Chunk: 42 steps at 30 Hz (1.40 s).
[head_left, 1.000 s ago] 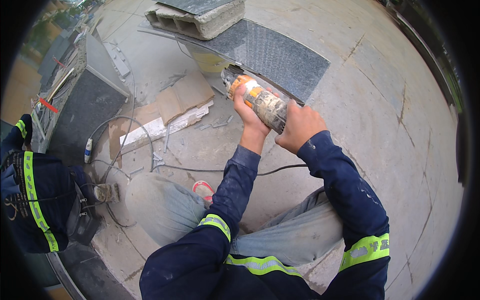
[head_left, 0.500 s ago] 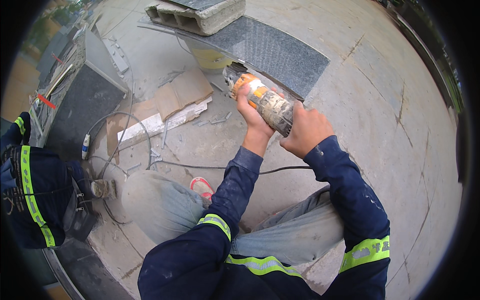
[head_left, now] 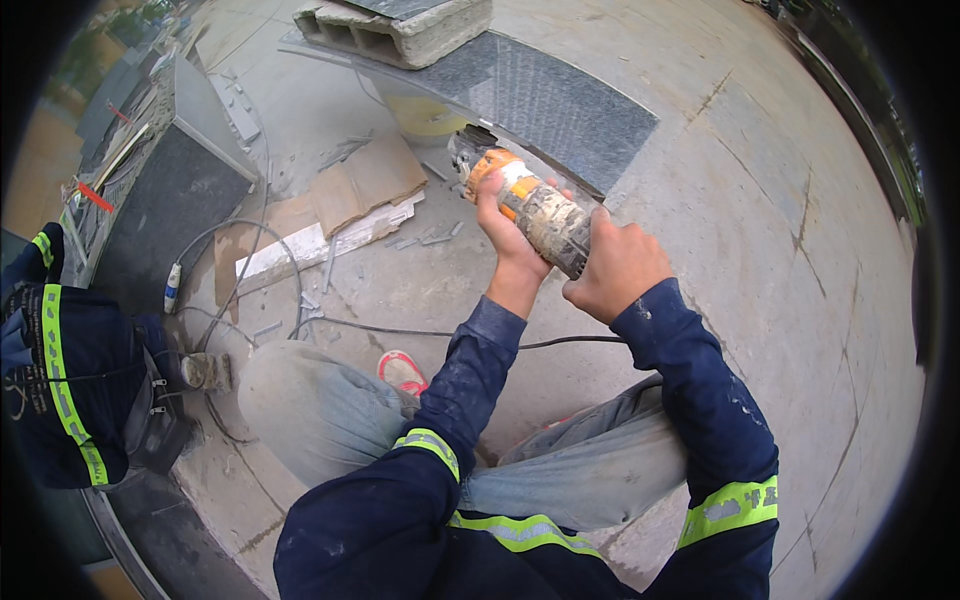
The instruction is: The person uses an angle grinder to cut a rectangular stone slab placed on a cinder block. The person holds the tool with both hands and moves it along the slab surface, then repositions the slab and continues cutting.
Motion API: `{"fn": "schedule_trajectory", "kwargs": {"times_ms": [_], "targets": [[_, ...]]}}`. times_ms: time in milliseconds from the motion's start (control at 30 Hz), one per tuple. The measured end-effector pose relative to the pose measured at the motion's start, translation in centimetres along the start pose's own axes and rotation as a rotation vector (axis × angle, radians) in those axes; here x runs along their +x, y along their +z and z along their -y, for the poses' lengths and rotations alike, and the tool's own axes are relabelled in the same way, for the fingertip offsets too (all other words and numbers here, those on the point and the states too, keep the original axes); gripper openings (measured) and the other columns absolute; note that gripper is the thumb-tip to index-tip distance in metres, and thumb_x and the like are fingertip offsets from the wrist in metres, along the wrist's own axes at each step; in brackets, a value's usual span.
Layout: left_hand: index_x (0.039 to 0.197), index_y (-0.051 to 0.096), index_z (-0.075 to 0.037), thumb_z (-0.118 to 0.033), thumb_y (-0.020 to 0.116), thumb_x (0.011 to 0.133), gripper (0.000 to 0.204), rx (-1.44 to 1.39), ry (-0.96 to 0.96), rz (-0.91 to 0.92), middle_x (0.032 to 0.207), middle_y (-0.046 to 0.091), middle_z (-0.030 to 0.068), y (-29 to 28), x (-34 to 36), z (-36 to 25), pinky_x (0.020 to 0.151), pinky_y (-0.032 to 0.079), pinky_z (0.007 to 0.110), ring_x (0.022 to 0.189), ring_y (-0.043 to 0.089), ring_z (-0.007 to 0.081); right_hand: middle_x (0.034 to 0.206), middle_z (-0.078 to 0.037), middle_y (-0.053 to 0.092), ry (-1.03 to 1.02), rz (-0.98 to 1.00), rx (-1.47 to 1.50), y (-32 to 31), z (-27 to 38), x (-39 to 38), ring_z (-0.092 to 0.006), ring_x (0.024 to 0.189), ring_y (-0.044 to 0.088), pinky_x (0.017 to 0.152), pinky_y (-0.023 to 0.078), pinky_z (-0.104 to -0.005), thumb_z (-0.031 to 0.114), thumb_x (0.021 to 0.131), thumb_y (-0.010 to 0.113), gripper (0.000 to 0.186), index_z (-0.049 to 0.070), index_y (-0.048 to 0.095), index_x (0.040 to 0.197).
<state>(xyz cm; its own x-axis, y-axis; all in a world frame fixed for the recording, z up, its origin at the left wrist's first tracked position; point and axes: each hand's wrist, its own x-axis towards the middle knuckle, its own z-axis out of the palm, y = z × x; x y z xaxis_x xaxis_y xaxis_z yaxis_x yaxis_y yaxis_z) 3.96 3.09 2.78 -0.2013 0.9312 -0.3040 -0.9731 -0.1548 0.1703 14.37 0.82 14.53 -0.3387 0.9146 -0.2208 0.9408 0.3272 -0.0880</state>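
I grip a dusty orange-and-grey handheld power tool [head_left: 535, 210] with both hands. My left hand [head_left: 508, 240] is wrapped round its body near the orange front part, while my right hand [head_left: 622, 265] holds the rear end. The tool's head reaches the near edge of a dark speckled stone slab [head_left: 590, 110], where a dark notch shows; whether it touches is unclear. A rough concrete block [head_left: 430, 38] weighs down the slab, which rests over a pale yellow bucket [head_left: 420, 115]. A pale haze hangs under the slab's edge.
A co-worker [head_left: 75, 385] in a dark striped top works at the lower left beside a stone-clad structure [head_left: 160, 180]. Cardboard [head_left: 368, 185], a white strip [head_left: 285, 255] and stone offcuts lie on the concrete floor [head_left: 780, 300]. Looped cables [head_left: 560, 341] run across it.
Both my hands and the tool have shifted slightly right and toward me. The haze below the slab looks thicker. The co-worker at the left has shifted slightly.
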Motion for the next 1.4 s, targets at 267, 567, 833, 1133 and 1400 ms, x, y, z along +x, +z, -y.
{"fn": "schedule_trajectory", "kwargs": {"times_ms": [267, 567, 833, 1133, 1400], "targets": [[0.107, 0.046, -0.012, -0.053, 0.053, 0.081, 0.050, -0.011, 0.000, 0.040, 0.084, 0.057, 0.0131, 0.4, -0.4, 0.1, 0.061, 0.054, 0.043, 0.073, 0.062, 0.0297, 0.081, -0.022, 0.066, 0.002, 0.022, -0.012, -0.8, 0.1, -0.5, -0.0388, 0.079, 0.068, 0.073, 0.056, -0.0441, 0.014, 0.064, 0.072, 0.040, -0.001, 0.054, 0.096], [0.106, 0.047, -0.011, -0.053, 0.053, 0.081, 0.049, 0.005, 0.001, 0.049, 0.085, 0.057, 0.0128, -0.1, 0.0, 0.0, 0.063, 0.054, 0.043, 0.074, 0.061, 0.0298, 0.080, -0.025, 0.065, 0.006, 0.002, 0.035, 0.1, -0.2, 0.0, -0.0422, 0.077, 0.066, 0.073, 0.055, -0.0470, 0.020, 0.060, 0.071, 0.045, -0.002, 0.055, 0.097], [0.102, 0.049, -0.010, -0.053, 0.053, 0.081, 0.049, 0.017, -0.004, 0.022, 0.085, 0.057, 0.0128, -1.2, 1.5, -0.2, 0.063, 0.054, 0.043, 0.074, 0.061, 0.0300, 0.080, -0.025, 0.065, -0.003, -0.018, 0.043, 1.6, -0.3, 1.1, -0.0415, 0.078, 0.066, 0.074, 0.055, -0.0463, 0.021, 0.061, 0.072, 0.046, -0.003, 0.056, 0.097], [0.107, 0.047, -0.010, -0.051, 0.056, 0.080, 0.050, -0.004, -0.015, 0.057, 0.083, 0.058, 0.0130, -1.6, 2.1, -0.5, 0.063, 0.056, 0.042, 0.072, 0.063, 0.0307, 0.079, -0.025, 0.065, -0.010, -0.033, 0.040, 2.5, -0.3, 1.9, -0.0409, 0.077, 0.066, 0.074, 0.055, -0.0459, 0.019, 0.059, 0.073, 0.046, -0.004, 0.056, 0.095], [0.107, 0.047, -0.010, -0.051, 0.056, 0.080, 0.050, -0.021, -0.015, 0.027, 0.083, 0.058, 0.0131, -1.4, 1.8, -0.2, 0.063, 0.057, 0.042, 0.071, 0.063, 0.0306, 0.080, -0.025, 0.065, -0.013, -0.035, 0.041, 2.0, -0.2, 1.5, -0.0416, 0.078, 0.066, 0.074, 0.055, -0.0465, 0.020, 0.060, 0.073, 0.049, -0.004, 0.055, 0.099]]}}
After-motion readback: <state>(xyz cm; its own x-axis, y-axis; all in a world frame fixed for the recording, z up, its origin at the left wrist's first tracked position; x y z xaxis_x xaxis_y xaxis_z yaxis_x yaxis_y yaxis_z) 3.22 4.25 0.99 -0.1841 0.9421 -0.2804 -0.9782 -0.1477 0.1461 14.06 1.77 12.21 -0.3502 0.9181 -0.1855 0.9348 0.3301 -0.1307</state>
